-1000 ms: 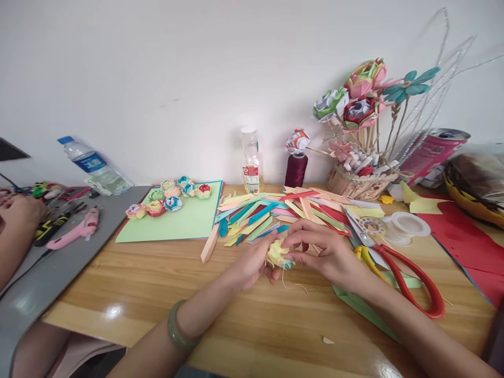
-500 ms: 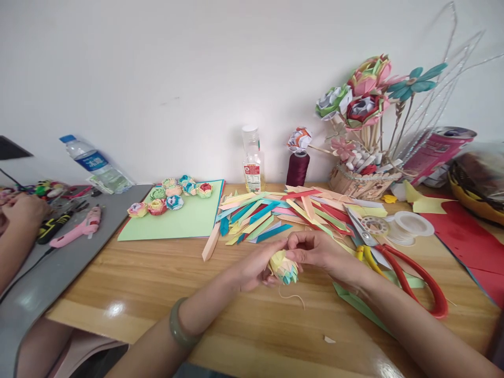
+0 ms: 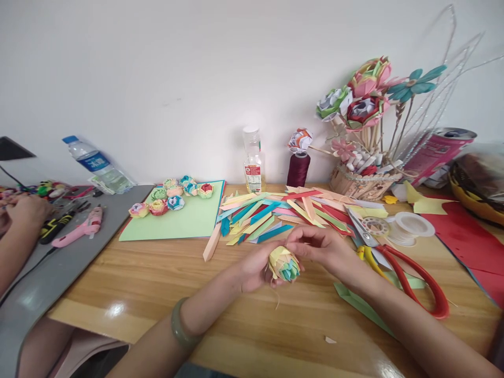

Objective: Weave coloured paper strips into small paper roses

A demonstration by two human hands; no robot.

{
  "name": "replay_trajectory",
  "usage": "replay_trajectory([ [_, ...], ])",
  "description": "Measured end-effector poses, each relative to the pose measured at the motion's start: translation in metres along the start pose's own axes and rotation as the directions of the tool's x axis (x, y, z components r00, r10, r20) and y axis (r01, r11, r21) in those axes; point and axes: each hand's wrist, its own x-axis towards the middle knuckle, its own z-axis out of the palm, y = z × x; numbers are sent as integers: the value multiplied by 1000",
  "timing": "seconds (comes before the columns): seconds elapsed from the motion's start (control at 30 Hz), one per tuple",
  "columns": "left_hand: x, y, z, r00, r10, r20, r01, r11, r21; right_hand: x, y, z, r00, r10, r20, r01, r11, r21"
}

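Observation:
My left hand [image 3: 258, 270] is closed around a folded paper flower [image 3: 284, 265] with yellow, peach, green and blue petals. The flower tilts, its petal tips facing down and toward me. From its underside a thin pale thread [image 3: 277, 301] hangs over the table. My right hand [image 3: 315, 247] is at the flower's upper right edge, thumb and forefinger pinched together; what lies between them is too small to make out. Just behind both hands spreads a pile of folded colored paper strips [image 3: 255, 218].
Red-handled scissors [image 3: 417, 278] and tape rolls [image 3: 413, 224] lie to the right. Finished paper flowers [image 3: 173, 197] rest on green paper [image 3: 197, 223]. Behind stand a glue bottle [image 3: 252, 163], purple thread spool [image 3: 298, 169] and flower basket [image 3: 360, 181]. Another person's hand [image 3: 25, 212] is at far left.
The flower has turned in my left hand, showing more of its petals. My right fingers have shifted slightly up from its top edge, and the thread's loose end has swung left.

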Motion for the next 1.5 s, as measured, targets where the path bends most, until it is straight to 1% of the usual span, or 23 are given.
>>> replay_trajectory([
  [0.07,1,0,-3,999,-16,49,21,996,-92,2,3,-3,988,-21,-151,17,999,-29],
  [0.1,1,1,-5,997,-4,71,15,988,-156,2,4,-5,975,-41,-217,29,998,-58],
  [0.13,1,2,-6,996,27,81,-9,976,-216,2,4,-6,966,-61,-253,40,995,-89],
  [0.17,1,2,-6,995,65,78,-42,964,-264,2,3,-6,965,-82,-251,53,991,-120],
  [0.27,0,3,-6,991,126,37,-106,933,-343,-1,1,-3,974,-181,-138,140,953,-267],
  [0.3,0,3,-6,992,123,19,-108,925,-364,-3,0,-1,967,-235,-103,187,921,-340],
  [0.37,0,2,-4,994,109,-11,-105,912,-397,-5,0,3,936,-349,-55,277,822,-498],
  [0.47,1,0,-2,995,99,-33,-104,918,-382,-7,2,5,889,-457,-21,336,682,-650],
  [0.6,3,-2,-4,991,117,-62,-129,961,-245,-8,2,2,859,-512,-20,364,638,-678],
  [0.67,3,-1,-5,995,98,-31,-102,979,-178,-8,0,-1,841,-540,-21,388,629,-673],
  [0.77,3,0,-7,996,62,59,-53,988,-148,-9,-2,-4,828,-561,-9,413,620,-667],
  [0.83,2,2,-7,992,116,38,-109,982,-151,-9,-2,-4,822,-569,-29,412,630,-658],
  [0.87,2,2,-7,986,165,-6,-164,975,-150,-8,-1,-4,824,-563,-62,396,651,-647],
  [0.93,3,2,-7,954,280,-108,-293,947,-130,-7,0,-4,849,-503,-161,329,742,-585],
  [1.0,2,3,-5,906,388,-171,-406,910,-88,-4,2,-3,901,-362,-240,229,866,-445],
  [1.03,2,3,-4,881,437,-183,-453,890,-57,-3,2,-3,929,-271,-251,173,919,-353],
  [1.07,1,4,-3,854,483,-192,-495,868,-20,-1,2,-3,955,-179,-237,116,959,-258],
  [1.13,-1,5,-1,804,557,-209,-558,828,60,1,2,-3,993,-15,-118,3,995,-96],
  [1.2,-3,5,0,773,594,-221,-585,803,113,2,2,-4,996,78,41,-77,997,-20],
  [1.23,-4,5,0,764,605,-222,-593,795,126,3,2,-5,992,89,93,-88,996,-14],
  [1.3,-4,4,0,751,625,-214,-609,781,142,3,2,-7,992,66,103,-62,997,-43],
  [1.4,-3,3,0,726,653,-214,-631,757,169,2,2,-12,1000,16,5,-15,992,-128],
  [1.5,-2,3,1,700,668,-253,-642,743,188,-2,-2,-15,987,-50,-155,18,979,-203],
])
